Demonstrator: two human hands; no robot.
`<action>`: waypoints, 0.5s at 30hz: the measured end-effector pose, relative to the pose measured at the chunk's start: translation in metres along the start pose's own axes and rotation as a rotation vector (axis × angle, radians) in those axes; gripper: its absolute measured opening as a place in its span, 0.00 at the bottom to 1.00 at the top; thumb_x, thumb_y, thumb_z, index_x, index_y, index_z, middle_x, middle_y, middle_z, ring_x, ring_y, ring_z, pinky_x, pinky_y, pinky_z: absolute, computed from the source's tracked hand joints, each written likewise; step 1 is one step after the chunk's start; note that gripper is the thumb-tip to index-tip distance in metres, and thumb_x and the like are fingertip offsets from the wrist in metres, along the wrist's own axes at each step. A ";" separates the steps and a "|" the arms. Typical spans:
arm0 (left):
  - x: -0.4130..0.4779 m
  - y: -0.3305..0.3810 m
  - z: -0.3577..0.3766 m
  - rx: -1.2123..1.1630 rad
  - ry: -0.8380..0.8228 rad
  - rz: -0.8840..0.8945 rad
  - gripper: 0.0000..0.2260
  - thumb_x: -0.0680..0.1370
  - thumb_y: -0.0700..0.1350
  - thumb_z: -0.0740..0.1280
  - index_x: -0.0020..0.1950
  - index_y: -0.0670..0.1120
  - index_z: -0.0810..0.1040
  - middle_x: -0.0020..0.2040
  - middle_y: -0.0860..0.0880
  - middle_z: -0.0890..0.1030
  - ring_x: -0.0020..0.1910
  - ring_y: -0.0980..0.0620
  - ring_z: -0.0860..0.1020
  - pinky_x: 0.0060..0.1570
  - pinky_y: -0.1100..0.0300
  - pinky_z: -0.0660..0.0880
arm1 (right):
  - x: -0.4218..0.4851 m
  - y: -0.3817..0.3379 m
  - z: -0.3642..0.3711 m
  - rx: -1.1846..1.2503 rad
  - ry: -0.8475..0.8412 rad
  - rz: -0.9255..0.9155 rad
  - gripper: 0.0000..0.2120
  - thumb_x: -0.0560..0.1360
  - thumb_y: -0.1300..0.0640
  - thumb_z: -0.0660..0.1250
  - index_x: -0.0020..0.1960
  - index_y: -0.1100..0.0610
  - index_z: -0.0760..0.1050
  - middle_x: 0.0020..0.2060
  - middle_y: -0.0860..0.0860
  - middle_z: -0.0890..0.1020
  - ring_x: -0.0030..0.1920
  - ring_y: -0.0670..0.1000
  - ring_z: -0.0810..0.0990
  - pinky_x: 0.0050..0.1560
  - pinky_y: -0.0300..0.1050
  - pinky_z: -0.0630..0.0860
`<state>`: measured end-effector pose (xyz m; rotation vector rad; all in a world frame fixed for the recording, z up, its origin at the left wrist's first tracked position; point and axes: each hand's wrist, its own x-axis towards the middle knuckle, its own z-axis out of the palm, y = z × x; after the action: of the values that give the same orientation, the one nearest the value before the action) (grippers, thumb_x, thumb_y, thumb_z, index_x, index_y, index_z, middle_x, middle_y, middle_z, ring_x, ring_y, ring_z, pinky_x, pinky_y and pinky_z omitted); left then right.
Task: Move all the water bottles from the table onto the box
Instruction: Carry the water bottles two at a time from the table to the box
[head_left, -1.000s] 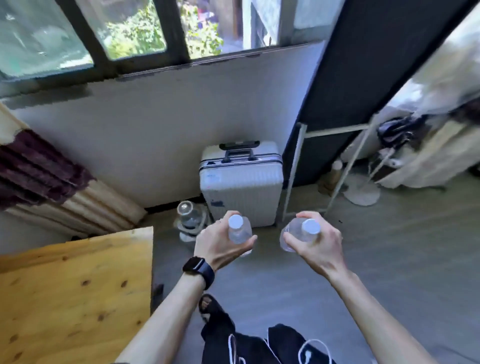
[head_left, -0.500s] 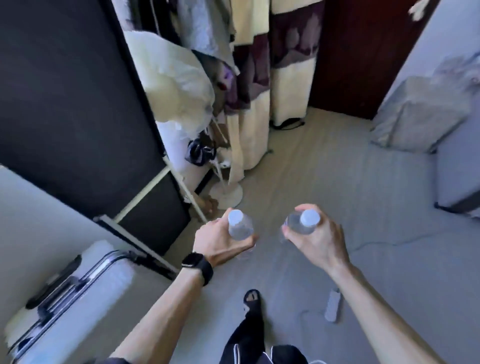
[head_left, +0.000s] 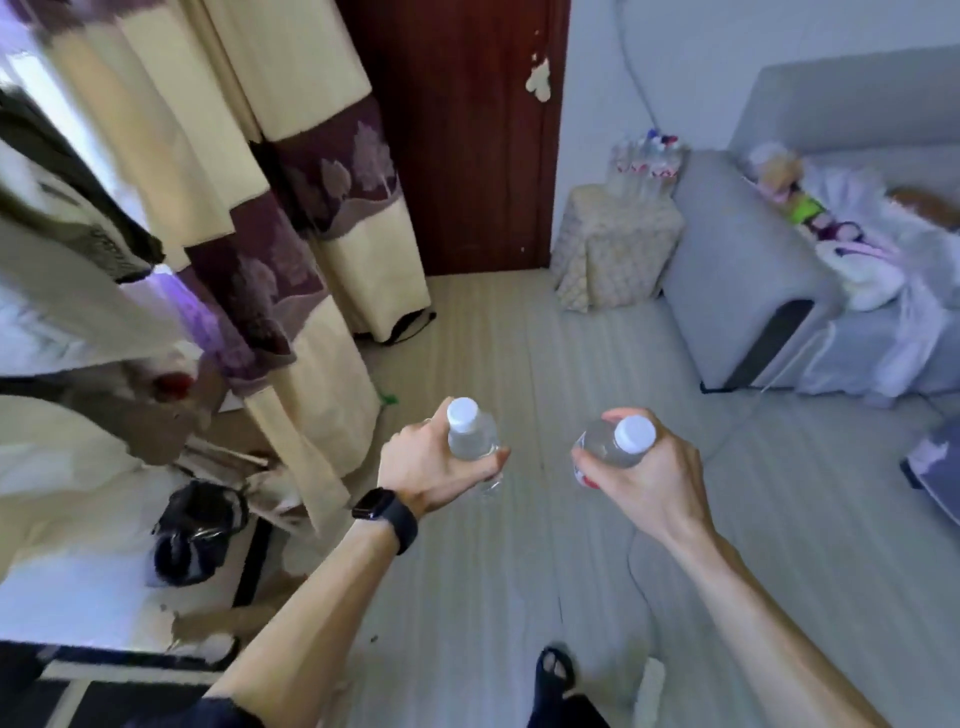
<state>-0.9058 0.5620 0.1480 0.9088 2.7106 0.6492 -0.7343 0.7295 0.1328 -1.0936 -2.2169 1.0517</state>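
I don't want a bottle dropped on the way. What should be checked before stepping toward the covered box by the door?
1. Left hand grips the left bottle, cap on: ok.
2. Right hand grips the right bottle, cap on: ok.
3. Covered box in view ahead: ok.
4. Free room on top among the standing bottles: cannot tell.
5. Floor toward the box shows no obstacle: ok.
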 end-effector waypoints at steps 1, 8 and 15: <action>0.025 0.009 0.004 0.006 -0.007 0.026 0.22 0.67 0.69 0.70 0.51 0.57 0.69 0.36 0.57 0.76 0.44 0.46 0.79 0.44 0.56 0.77 | 0.021 0.003 -0.003 -0.004 0.020 0.006 0.20 0.61 0.39 0.76 0.49 0.43 0.76 0.40 0.44 0.85 0.47 0.49 0.83 0.51 0.47 0.79; 0.187 0.093 0.031 -0.023 -0.011 0.042 0.25 0.64 0.73 0.66 0.50 0.59 0.70 0.38 0.57 0.79 0.44 0.46 0.80 0.46 0.53 0.79 | 0.185 0.015 -0.027 -0.018 0.082 -0.012 0.19 0.62 0.45 0.79 0.50 0.46 0.78 0.44 0.44 0.85 0.50 0.50 0.83 0.51 0.43 0.77; 0.322 0.163 0.036 -0.081 0.026 0.074 0.31 0.60 0.77 0.62 0.53 0.57 0.75 0.41 0.56 0.81 0.45 0.49 0.81 0.47 0.54 0.79 | 0.344 0.021 -0.061 -0.047 0.074 0.019 0.18 0.63 0.43 0.78 0.49 0.46 0.78 0.36 0.42 0.82 0.49 0.52 0.82 0.46 0.41 0.73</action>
<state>-1.0630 0.8882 0.1746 0.9905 2.6625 0.7845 -0.8842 1.0427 0.1743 -1.1571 -2.1866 0.9556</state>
